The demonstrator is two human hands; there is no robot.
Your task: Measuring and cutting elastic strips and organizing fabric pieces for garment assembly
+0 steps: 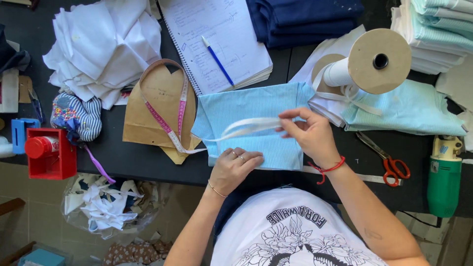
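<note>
Right hand [308, 133] pinches white elastic tape [249, 126] over light-blue striped fabric [256, 123]; left hand [234, 167] presses flat on its near edge. Tape spool [367, 66], red-handled scissors [384, 157], measuring tape [167, 118], notebook [221, 42] crowd around.

Light blue cloth [256, 123] with thin white stripes seen under left hand [235, 167]. White strip [249, 126] pinched in right hand [308, 132]. Red string seen on right wrist. Pen [217, 61] coloured blue and white, on white notebook [217, 39]. Tape measure [170, 116] marked pink and yellow, on brown paper shape [148, 113]. Scissors [389, 165] given red handles. Pale brown spool [377, 61] wound with white. Red box [51, 155], green tool [443, 180], dark blue folded cloth [305, 17], black table [123, 157].
</note>
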